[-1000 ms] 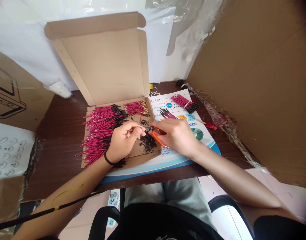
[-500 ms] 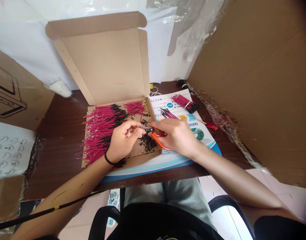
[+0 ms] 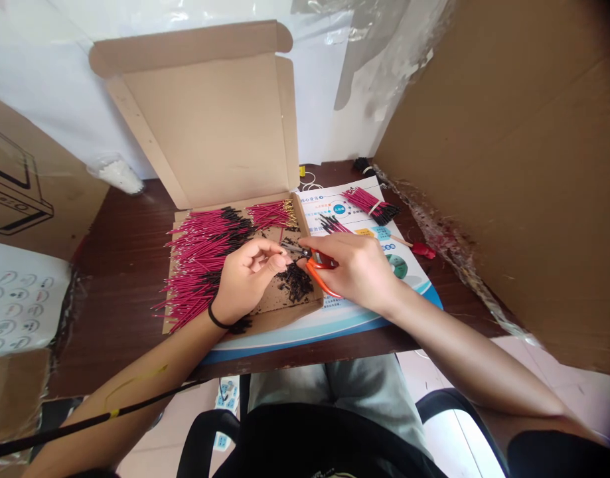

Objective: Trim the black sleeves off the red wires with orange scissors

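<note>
Left hand [image 3: 248, 277] pinching a thin wire [image 3: 291, 247] between closed fingers, just above the black crumbs [image 3: 295, 282] inside the cardboard box [image 3: 205, 133]; right hand [image 3: 355, 272] gripping orange-handled scissors [image 3: 318, 273], their blades reaching the wire's end inside the box. Red wires [image 3: 205, 265] are lying in a loose heap inside the box, probably light, springy and slippery in bulk, and seemingly best taken singly, close to the tip, since each looks thin enough to bend if held far back.

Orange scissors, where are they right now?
In the head view, the orange-handled scissors are in the right hand, right beside the black scraps in the cardboard box, near the left hand.
</note>
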Demonstrator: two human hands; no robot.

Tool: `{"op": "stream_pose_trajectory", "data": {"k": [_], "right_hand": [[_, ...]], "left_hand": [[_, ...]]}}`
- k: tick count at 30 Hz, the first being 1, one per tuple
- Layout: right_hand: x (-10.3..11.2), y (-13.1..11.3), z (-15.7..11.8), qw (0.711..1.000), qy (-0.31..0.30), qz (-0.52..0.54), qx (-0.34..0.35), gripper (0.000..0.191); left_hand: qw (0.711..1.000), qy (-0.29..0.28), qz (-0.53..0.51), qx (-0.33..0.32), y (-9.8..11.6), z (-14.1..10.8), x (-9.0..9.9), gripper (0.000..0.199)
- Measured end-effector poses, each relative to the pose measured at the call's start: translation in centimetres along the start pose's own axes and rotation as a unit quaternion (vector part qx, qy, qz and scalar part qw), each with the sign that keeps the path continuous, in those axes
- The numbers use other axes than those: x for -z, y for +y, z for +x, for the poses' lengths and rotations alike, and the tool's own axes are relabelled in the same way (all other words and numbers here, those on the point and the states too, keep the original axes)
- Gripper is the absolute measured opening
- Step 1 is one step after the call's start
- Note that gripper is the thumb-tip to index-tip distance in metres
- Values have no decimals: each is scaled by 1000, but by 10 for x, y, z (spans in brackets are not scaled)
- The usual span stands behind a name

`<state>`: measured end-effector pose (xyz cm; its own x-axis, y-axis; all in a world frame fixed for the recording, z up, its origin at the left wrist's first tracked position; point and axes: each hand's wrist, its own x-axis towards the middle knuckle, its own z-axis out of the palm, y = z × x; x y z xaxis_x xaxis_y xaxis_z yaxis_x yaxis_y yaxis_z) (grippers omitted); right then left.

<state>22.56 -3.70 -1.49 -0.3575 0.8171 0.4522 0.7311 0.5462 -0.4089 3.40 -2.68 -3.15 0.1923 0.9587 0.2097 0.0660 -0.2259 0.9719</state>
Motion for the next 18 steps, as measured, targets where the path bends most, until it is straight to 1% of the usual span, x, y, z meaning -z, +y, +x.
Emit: {"op": "stream_pose_trajectory", "data": {"k": [6, 10, 18], "right_hand": [[2, -3, 0, 1000, -24, -6, 17, 29], [2, -4, 0, 1000, -20, -8, 23, 27], [-2, 0, -1, 999, -30, -11, 23, 23]], "left_hand": [[1000, 6, 4, 21, 3, 0, 0, 29], [1000, 3, 14, 23, 5, 0, 0, 31], [999, -8, 42, 1, 1, 0, 2, 26]]}}
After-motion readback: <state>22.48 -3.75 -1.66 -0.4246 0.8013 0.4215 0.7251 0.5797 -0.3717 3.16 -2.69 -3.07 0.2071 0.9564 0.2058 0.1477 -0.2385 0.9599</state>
